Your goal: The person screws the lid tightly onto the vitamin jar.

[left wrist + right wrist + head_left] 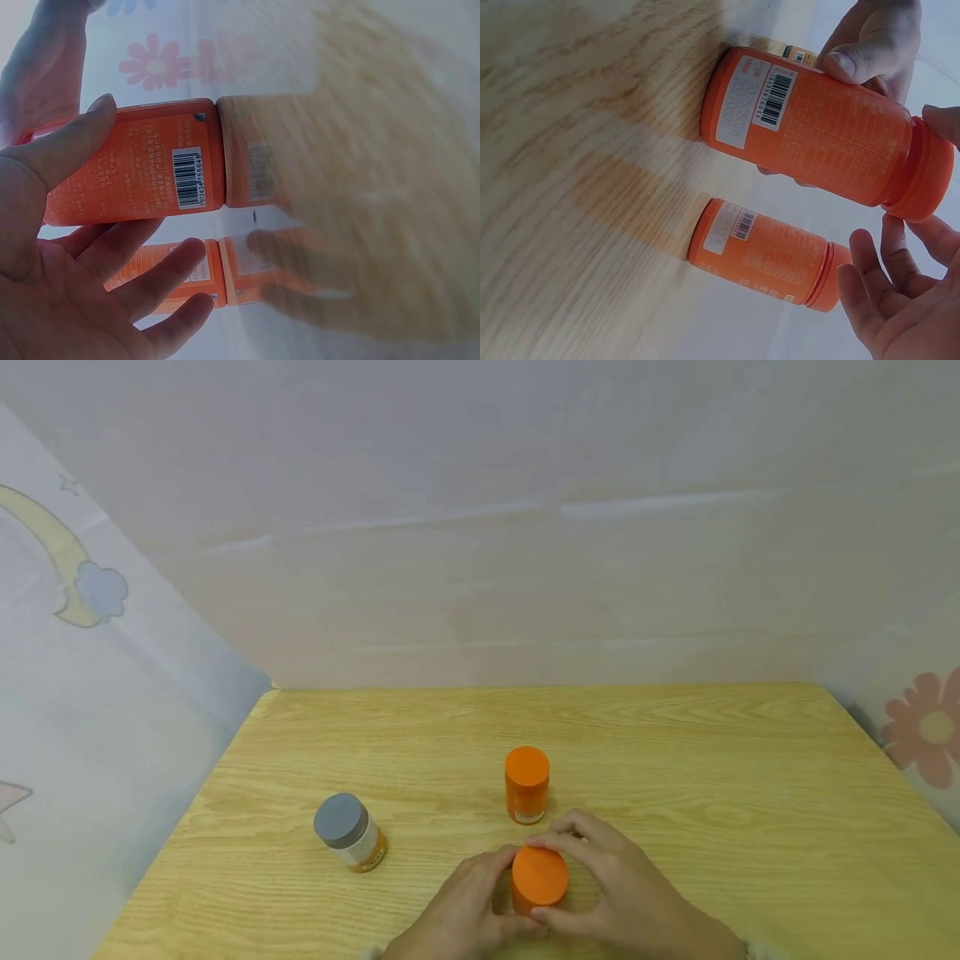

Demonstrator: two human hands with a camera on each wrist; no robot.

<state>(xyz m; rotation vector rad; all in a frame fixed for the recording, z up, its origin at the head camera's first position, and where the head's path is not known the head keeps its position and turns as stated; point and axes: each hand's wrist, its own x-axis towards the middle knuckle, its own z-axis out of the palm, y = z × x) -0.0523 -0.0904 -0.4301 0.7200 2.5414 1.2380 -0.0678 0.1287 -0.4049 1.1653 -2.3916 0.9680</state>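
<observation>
An orange screw-cap bottle [539, 877] stands upright near the front of the table, between both hands. My left hand [465, 906] grips its body; in the left wrist view the thumb lies along the printed label [142, 169], while other fingers spread out loosely. On the orange lid [928, 176], my right hand [630, 893] pinches with thumb and fingertips. The lid sits on the bottle's neck, with a narrow groove below it. A second orange bottle [527, 785], lidded and upright, stands just behind the held one, apart from both hands.
A jar [348, 831] with a grey lid stands to the left on the wood-grain table [712, 752]. Pale printed cloth [450, 568] hangs behind the table and at both sides.
</observation>
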